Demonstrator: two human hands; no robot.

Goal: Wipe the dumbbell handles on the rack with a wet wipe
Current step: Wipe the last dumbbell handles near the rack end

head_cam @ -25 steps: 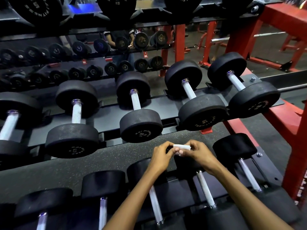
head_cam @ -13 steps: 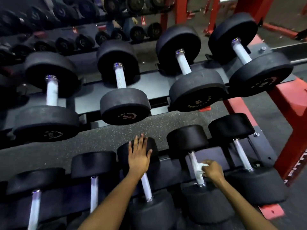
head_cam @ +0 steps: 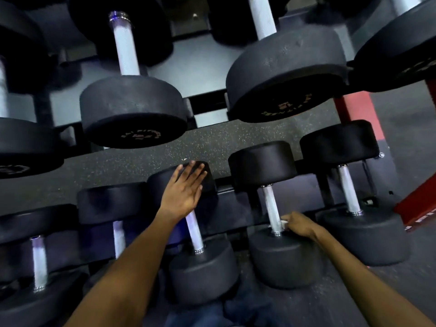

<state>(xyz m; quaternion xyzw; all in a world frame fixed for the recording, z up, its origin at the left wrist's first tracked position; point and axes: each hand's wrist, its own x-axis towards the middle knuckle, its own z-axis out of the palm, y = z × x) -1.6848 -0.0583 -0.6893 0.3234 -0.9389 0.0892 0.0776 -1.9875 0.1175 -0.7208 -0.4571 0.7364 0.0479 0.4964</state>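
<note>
From my remote feed I log a two-tier dumbbell rack (head_cam: 212,74), its dark shelf and a red frame post (head_cam: 356,107) at the right. The upper tier carries large black dumbbells; the biggest in view (head_cam: 285,76) sits right of centre, with another (head_cam: 134,109) to its left. Speckled rubber flooring (head_cam: 165,152) shows between the tiers.

On the lower tier I count smaller dumbbells side by side. The left hand (head_cam: 184,192) lies flat, fingers straight and together, palm pressed on the far head of the middle dumbbell (head_cam: 203,267); its handle runs beneath the wrist. Just to the right stands the neighbouring dumbbell (head_cam: 283,258), whose knurled handle (head_cam: 270,206) is partly covered at the near end. There the right hand (head_cam: 299,224) is curled round the handle, pinching the wet wipe (head_cam: 284,223) against the metal, right above the near head. Only a small white edge of the wipe shows beside the fingers. A further dumbbell (head_cam: 365,237) rests at the far right, apart from both hands.
</note>
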